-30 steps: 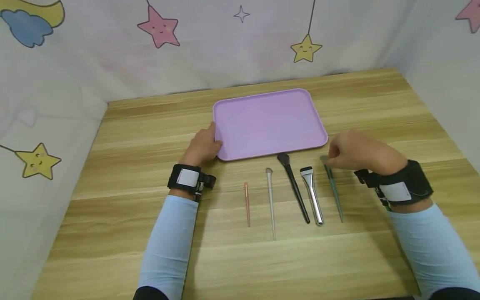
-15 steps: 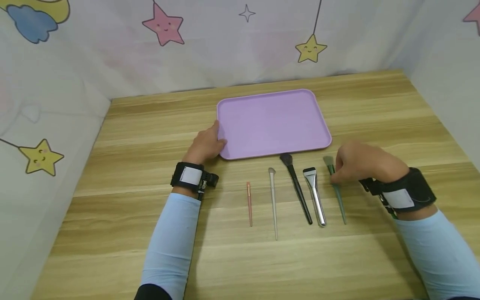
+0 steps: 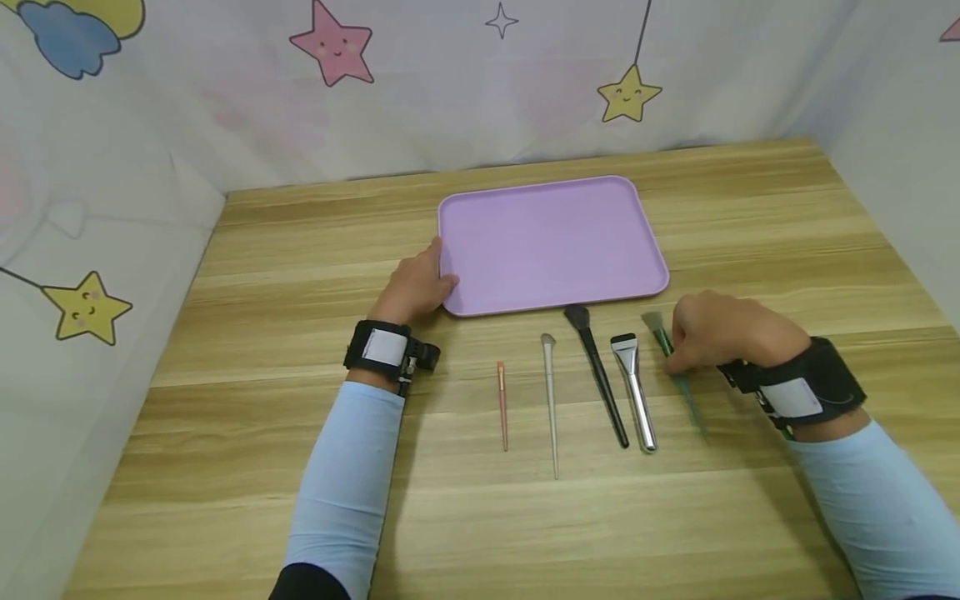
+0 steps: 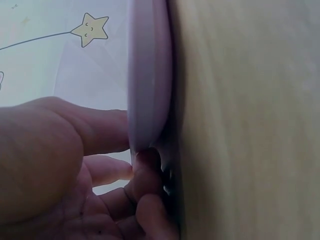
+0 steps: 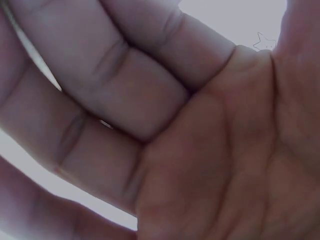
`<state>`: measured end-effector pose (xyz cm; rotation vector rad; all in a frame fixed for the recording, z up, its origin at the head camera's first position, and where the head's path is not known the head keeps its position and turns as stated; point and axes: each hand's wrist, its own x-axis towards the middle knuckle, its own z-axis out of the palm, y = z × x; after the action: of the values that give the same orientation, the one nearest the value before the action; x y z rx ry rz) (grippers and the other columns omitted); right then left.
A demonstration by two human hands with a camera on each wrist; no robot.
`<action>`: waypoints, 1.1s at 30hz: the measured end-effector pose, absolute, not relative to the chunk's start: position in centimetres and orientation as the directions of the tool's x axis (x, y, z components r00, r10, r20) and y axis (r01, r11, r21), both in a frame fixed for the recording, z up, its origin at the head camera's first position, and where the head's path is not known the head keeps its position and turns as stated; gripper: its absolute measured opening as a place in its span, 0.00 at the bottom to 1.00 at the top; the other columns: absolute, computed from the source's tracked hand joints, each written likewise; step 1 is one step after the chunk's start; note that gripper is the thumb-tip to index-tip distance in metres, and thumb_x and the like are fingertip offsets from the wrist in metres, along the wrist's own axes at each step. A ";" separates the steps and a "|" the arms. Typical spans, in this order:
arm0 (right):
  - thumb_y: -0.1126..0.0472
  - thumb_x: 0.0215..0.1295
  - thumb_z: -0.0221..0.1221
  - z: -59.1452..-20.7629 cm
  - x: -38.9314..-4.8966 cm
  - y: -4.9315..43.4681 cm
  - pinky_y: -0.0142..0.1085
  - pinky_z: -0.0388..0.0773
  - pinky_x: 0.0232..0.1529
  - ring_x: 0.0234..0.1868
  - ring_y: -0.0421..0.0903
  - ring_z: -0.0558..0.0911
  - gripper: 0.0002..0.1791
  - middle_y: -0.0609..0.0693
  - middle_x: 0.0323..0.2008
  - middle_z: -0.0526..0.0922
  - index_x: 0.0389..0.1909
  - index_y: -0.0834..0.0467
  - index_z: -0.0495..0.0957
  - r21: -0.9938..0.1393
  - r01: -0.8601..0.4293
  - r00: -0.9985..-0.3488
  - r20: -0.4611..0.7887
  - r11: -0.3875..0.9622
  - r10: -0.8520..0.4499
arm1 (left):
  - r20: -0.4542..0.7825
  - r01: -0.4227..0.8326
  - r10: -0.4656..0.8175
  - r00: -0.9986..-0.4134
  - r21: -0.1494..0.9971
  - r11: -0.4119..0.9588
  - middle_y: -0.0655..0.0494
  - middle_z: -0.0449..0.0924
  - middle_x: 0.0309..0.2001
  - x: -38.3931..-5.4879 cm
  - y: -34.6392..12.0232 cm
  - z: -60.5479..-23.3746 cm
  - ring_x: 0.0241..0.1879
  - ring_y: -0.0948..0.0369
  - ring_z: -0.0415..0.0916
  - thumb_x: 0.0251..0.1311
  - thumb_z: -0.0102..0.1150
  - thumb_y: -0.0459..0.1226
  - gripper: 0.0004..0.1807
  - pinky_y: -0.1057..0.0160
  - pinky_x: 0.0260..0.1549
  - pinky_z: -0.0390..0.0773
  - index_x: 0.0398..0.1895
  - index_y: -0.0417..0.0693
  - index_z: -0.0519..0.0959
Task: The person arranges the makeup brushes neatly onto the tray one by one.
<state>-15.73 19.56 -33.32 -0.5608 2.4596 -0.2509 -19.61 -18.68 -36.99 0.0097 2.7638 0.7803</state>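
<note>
At the left edge of the purple tray (image 3: pixel 555 246), my left hand (image 3: pixel 420 287) grips the rim, thumb on top. The left wrist view shows its curled fingers (image 4: pixel 147 180) under the tray's rim (image 4: pixel 150 75). My right hand (image 3: pixel 723 329) pinches a green makeup brush (image 3: pixel 662 333) by its handle, just below the bristles. The handle's lower end looks blurred. In the right wrist view the palm (image 5: pixel 200 165) and bent fingers fill the picture and hide the brush.
Left of the green brush lie a silver flat-headed brush (image 3: pixel 637 396), a black brush (image 3: pixel 600 379), a thin grey brush (image 3: pixel 551 404) and a short pink brush (image 3: pixel 502 408) on the wooden table (image 3: pixel 450 525). A star-patterned curtain (image 3: pixel 465 117) stands behind the table.
My right hand has moved down from the green brush's head to its handle and taken hold of it; the brush has shifted slightly. My left hand stays on the tray.
</note>
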 end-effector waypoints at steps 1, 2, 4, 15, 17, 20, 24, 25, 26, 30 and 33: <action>0.53 0.51 0.70 -33.3 -15.8 19.6 0.35 0.70 0.20 0.18 0.41 0.73 0.13 0.44 0.15 0.76 0.15 0.54 0.79 -0.309 -0.336 -0.729 -0.513 0.890 -0.454 | -0.254 -0.066 0.078 -0.964 0.515 0.855 0.38 0.52 0.77 -19.6 -18.7 -37.0 0.75 0.49 0.54 0.74 0.51 0.41 0.41 0.50 0.71 0.56 0.80 0.35 0.43; 0.53 0.51 0.70 -33.4 -15.8 19.6 0.35 0.70 0.20 0.18 0.42 0.74 0.13 0.44 0.15 0.77 0.15 0.54 0.80 -0.318 -0.338 -0.725 -0.511 0.886 -0.461 | -0.253 -0.066 0.078 -0.964 0.516 0.854 0.38 0.52 0.77 -19.6 -18.7 -37.0 0.75 0.49 0.54 0.74 0.51 0.41 0.41 0.50 0.71 0.56 0.80 0.35 0.43; 0.55 0.52 0.69 -33.4 -16.0 19.7 0.36 0.72 0.21 0.18 0.42 0.74 0.12 0.44 0.15 0.78 0.16 0.54 0.81 -0.341 -0.342 -0.724 -0.498 0.875 -0.477 | -0.250 -0.065 0.077 -0.965 0.515 0.855 0.38 0.52 0.77 -19.6 -18.7 -37.1 0.74 0.49 0.54 0.74 0.51 0.41 0.41 0.50 0.71 0.56 0.80 0.35 0.43; 0.59 0.61 0.63 -32.9 -17.0 19.6 0.39 0.77 0.28 0.21 0.44 0.81 0.09 0.46 0.17 0.81 0.26 0.59 0.85 -0.472 -0.298 -0.795 -0.358 0.829 -0.490 | -0.244 -0.073 0.063 -0.968 0.514 0.855 0.37 0.53 0.77 -19.3 -18.9 -37.1 0.75 0.48 0.54 0.74 0.51 0.41 0.41 0.50 0.71 0.56 0.80 0.34 0.43; 0.59 0.63 0.62 -32.8 -17.2 19.5 0.40 0.78 0.30 0.22 0.46 0.83 0.09 0.47 0.18 0.83 0.30 0.61 0.85 -0.490 -0.285 -0.811 -0.335 0.824 -0.479 | -0.243 -0.077 0.059 -0.968 0.516 0.853 0.37 0.52 0.77 -19.3 -18.9 -37.0 0.75 0.48 0.53 0.74 0.51 0.41 0.41 0.50 0.71 0.55 0.80 0.34 0.44; 0.58 0.64 0.62 -32.7 -17.4 19.4 0.40 0.78 0.31 0.22 0.46 0.84 0.10 0.47 0.19 0.84 0.32 0.62 0.85 -0.506 -0.257 -0.827 -0.326 0.824 -0.458 | -0.243 -0.078 0.059 -0.968 0.517 0.853 0.37 0.52 0.77 -19.3 -19.0 -37.1 0.75 0.48 0.53 0.74 0.51 0.41 0.41 0.50 0.71 0.55 0.80 0.34 0.44; 0.57 0.64 0.62 -32.6 -17.5 19.3 0.39 0.78 0.31 0.23 0.46 0.85 0.12 0.48 0.20 0.85 0.35 0.64 0.85 -0.521 -0.222 -0.845 -0.320 0.824 -0.429 | -0.242 -0.079 0.059 -0.968 0.520 0.851 0.38 0.52 0.77 -19.2 -19.0 -37.2 0.75 0.48 0.53 0.74 0.51 0.42 0.41 0.50 0.71 0.56 0.80 0.35 0.43; 0.57 0.63 0.62 -32.6 -17.5 19.3 0.39 0.78 0.31 0.24 0.46 0.85 0.13 0.48 0.21 0.85 0.35 0.64 0.85 -0.524 -0.216 -0.851 -0.313 0.824 -0.422 | -0.243 -0.079 0.059 -0.968 0.521 0.850 0.38 0.52 0.77 -19.3 -19.0 -37.2 0.75 0.48 0.53 0.74 0.51 0.42 0.41 0.50 0.71 0.56 0.80 0.35 0.43; 0.57 0.63 0.62 -32.6 -17.5 19.3 0.39 0.77 0.31 0.24 0.47 0.85 0.13 0.49 0.21 0.85 0.35 0.65 0.85 -0.528 -0.212 -0.858 -0.303 0.822 -0.416 | -0.241 -0.078 0.059 -0.969 0.522 0.849 0.38 0.52 0.77 -19.3 -19.0 -37.2 0.75 0.49 0.52 0.74 0.51 0.42 0.41 0.51 0.71 0.56 0.80 0.35 0.43; 0.56 0.64 0.63 -32.6 -17.7 19.4 0.39 0.76 0.29 0.27 0.48 0.86 0.15 0.50 0.23 0.86 0.36 0.66 0.84 -0.544 -0.182 -0.889 -0.264 0.819 -0.374 | -0.233 -0.066 0.068 -0.970 0.523 0.850 0.39 0.52 0.77 -19.3 -18.9 -37.3 0.75 0.49 0.53 0.74 0.51 0.42 0.41 0.51 0.71 0.56 0.80 0.35 0.44; 0.56 0.63 0.64 -32.8 -17.9 19.4 0.39 0.76 0.28 0.27 0.49 0.86 0.15 0.51 0.25 0.86 0.37 0.66 0.83 -0.560 -0.158 -0.914 -0.229 0.813 -0.335 | -0.227 -0.055 0.077 -0.971 0.521 0.852 0.38 0.52 0.77 -19.4 -18.9 -37.3 0.75 0.49 0.53 0.74 0.51 0.41 0.41 0.51 0.71 0.56 0.80 0.35 0.44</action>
<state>-17.90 19.38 -32.76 -0.3754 2.6802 -0.7873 -19.44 -18.89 -37.31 0.0168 2.7887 0.7953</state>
